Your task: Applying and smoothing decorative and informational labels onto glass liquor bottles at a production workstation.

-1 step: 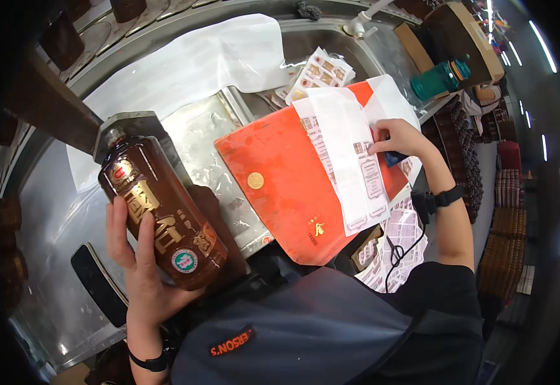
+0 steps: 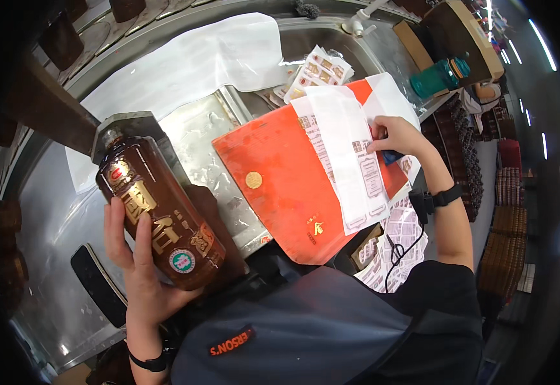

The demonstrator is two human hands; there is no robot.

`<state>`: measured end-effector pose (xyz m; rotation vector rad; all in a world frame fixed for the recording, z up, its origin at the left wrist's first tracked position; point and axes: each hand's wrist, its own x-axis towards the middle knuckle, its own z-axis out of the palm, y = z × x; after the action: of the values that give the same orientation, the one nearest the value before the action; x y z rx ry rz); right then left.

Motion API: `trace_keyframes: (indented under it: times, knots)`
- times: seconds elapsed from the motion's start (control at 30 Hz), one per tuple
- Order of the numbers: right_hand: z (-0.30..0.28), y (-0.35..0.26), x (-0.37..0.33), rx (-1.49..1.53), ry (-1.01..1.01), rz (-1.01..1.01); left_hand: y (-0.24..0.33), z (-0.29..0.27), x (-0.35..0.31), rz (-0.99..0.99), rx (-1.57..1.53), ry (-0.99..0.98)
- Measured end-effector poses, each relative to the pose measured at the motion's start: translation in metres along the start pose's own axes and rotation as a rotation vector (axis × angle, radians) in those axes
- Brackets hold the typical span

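A large brown glass bottle [image 2: 159, 192] with raised gold lettering and a round green-and-white sticker leans in a dark angled holder [image 2: 140, 123]. My left hand [image 2: 140, 269] is closed round its lower side, fingers lying along the glass. To the right, a bright orange board [image 2: 261, 199] carries white label sheets [image 2: 338, 138] with small brown and purple prints. My right hand [image 2: 395, 138] rests over these sheets, thumb and forefinger pinched at a small printed label near the sheet's right edge. Something dark blue shows beneath that hand.
A dark phone [image 2: 97, 282] lies left of the bottle on the metal table. More label sheets [image 2: 402, 240] with a black cable are below the board; others [image 2: 318, 74] lie beyond it. A teal bottle [image 2: 435, 78], cardboard box [image 2: 463, 42] and tap [image 2: 357, 25] stand at the far right.
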<state>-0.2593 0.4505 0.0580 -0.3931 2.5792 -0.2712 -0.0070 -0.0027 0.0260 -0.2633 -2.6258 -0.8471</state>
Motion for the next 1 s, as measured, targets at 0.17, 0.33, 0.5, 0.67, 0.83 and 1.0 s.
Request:
trace_keyframes:
  times: [0.17, 0.33, 0.5, 0.67, 0.83, 1.0]
  knots:
    - [-0.001, -0.005, 0.014, 0.01, 0.099, -0.046, 0.003, -0.002, 0.002, -0.004, 0.041, -0.004]
    - [-0.012, -0.009, 0.041, -0.027, 0.17, -0.121, 0.005, -0.003, 0.004, -0.004, 0.076, -0.015]
    - [-0.022, -0.024, 0.065, -0.083, 0.06, -0.133, 0.006, -0.006, 0.0, -0.014, 0.057, -0.006]
    - [-0.023, -0.017, 0.064, -0.112, 0.032, -0.204, 0.006, -0.006, 0.0, -0.009, 0.061, -0.012]
    - [-0.02, -0.007, 0.077, -0.059, 0.005, -0.323, 0.008, -0.005, 0.0, -0.012, 0.061, -0.002]
    - [-0.027, -0.004, 0.097, -0.081, -0.037, -0.289, 0.009, -0.005, 0.001, -0.01, 0.079, 0.002]
